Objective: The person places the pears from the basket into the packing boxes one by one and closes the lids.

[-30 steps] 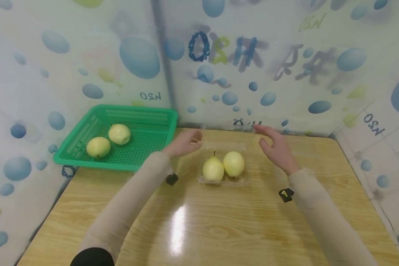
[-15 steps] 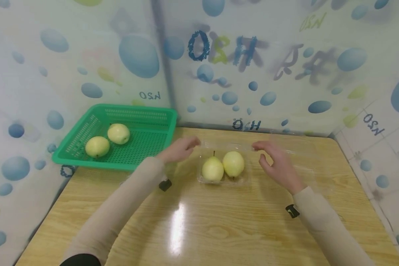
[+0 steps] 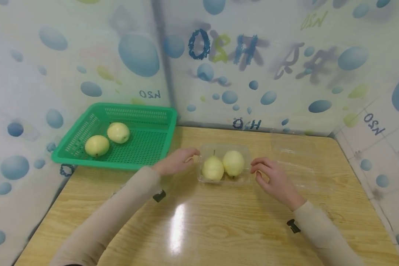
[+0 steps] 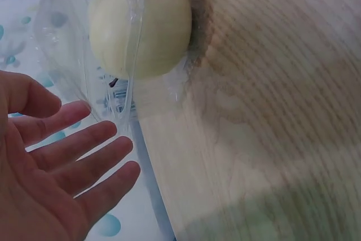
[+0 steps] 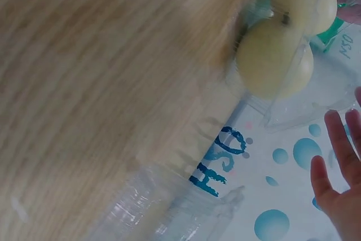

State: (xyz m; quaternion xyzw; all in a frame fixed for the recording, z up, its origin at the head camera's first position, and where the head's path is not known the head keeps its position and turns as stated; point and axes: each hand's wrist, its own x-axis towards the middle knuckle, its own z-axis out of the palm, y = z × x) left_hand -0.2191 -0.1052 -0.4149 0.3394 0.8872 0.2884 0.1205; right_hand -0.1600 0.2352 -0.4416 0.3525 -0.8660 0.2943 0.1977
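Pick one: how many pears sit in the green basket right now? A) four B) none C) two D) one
C: the head view shows two pears lying side by side in the green basket; the other two are in the clear plastic box between the hands.

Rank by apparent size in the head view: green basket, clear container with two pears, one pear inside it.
1. green basket, clearly largest.
2. clear container, flanked by the left hand and the right hand.
3. left pear, smallest; its neighbour looks about equal.
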